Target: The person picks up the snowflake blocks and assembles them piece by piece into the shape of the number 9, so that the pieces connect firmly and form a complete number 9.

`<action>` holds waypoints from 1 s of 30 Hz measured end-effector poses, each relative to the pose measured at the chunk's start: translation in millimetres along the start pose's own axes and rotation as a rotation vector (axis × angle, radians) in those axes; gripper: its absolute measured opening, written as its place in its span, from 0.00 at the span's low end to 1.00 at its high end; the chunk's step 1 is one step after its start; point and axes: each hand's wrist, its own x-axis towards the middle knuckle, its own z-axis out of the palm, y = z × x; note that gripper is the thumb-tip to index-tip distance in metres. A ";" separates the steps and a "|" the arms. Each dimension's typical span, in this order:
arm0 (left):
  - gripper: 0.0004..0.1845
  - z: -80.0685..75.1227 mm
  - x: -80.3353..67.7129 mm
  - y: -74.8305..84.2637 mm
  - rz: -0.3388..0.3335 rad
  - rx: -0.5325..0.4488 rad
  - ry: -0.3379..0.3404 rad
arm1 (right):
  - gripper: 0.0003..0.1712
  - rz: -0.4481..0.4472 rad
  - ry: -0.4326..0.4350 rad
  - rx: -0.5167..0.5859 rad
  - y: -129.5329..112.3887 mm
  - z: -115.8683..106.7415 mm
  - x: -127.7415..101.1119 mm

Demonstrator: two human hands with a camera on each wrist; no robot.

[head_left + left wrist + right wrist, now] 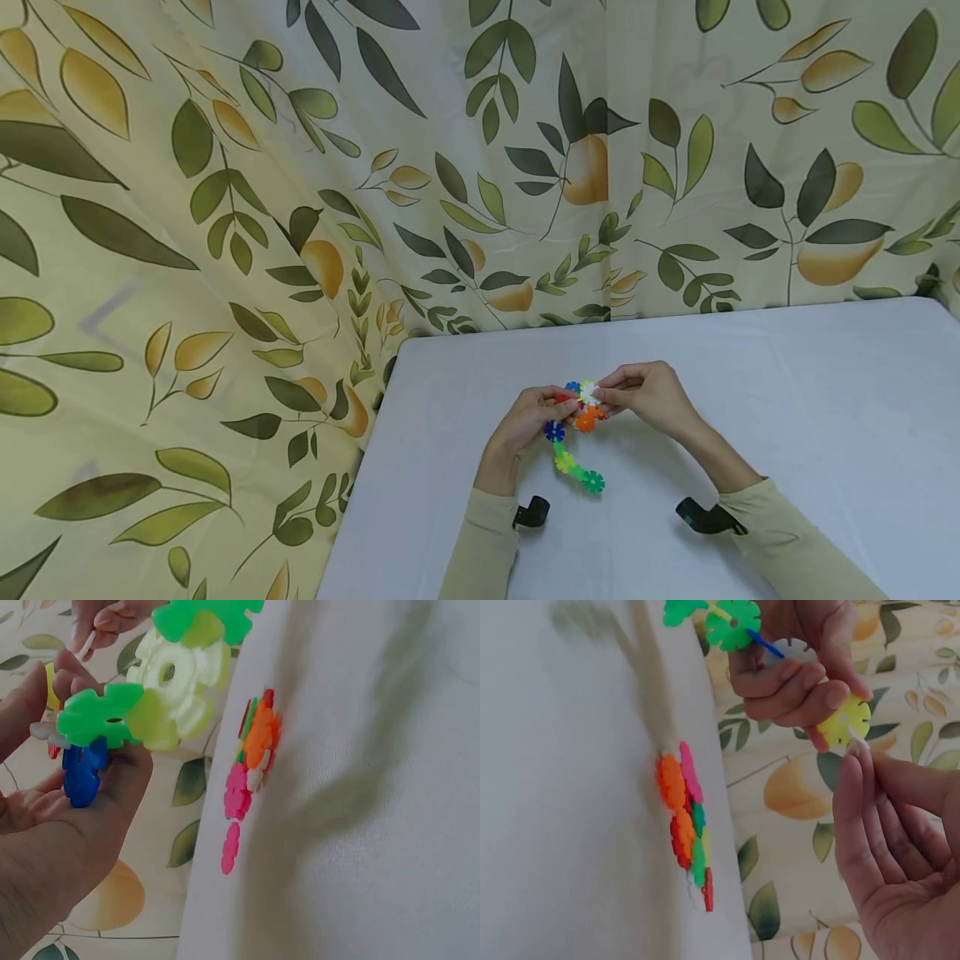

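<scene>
My left hand [525, 419] holds a chain of notched snowflake discs near its upper end. Below the fingers the chain hangs in a curve: a blue disc [554, 431], then green and yellow ones, ending in a green disc [593, 482]. From the right wrist view, a yellow disc [845, 720] sticks out between the left thumb and fingers. My right hand [658, 398] pinches a white disc [857, 741], seen nearly edge-on, right at the yellow disc's rim. In the left wrist view, a pale yellow disc [176, 682] on the chain is close to the camera.
Several loose snowflake discs [673, 782], orange, pink, green, red and white, lie in a small heap on the white table [825, 400] beyond the hands. A leaf-and-fruit patterned curtain [480, 208] stands behind the table and along its left. Black cameras [705, 517] are strapped to the wrists.
</scene>
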 end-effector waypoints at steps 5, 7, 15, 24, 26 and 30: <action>0.11 -0.4 -0.7 1.2 0.009 0.028 0.011 | 0.13 0.002 -0.002 0.006 1.9 1.8 1.4; 0.11 0.0 -1.6 2.6 0.013 0.047 0.008 | 0.13 -0.007 0.007 -0.002 4.4 2.1 2.3; 0.14 -0.8 -1.5 1.1 0.013 0.065 0.009 | 0.14 -0.050 0.062 -0.191 24.9 0.5 10.6; 0.16 -4.2 0.2 -3.2 0.013 0.129 0.054 | 0.22 -0.001 -0.023 -0.592 50.9 10.5 24.9; 0.16 -3.6 0.6 -3.6 0.015 0.128 0.064 | 0.22 -0.018 -0.036 -0.654 53.6 12.6 27.1; 0.17 -1.9 1.2 -4.6 0.002 0.129 0.082 | 0.17 -0.045 -0.029 -0.706 54.9 13.4 28.1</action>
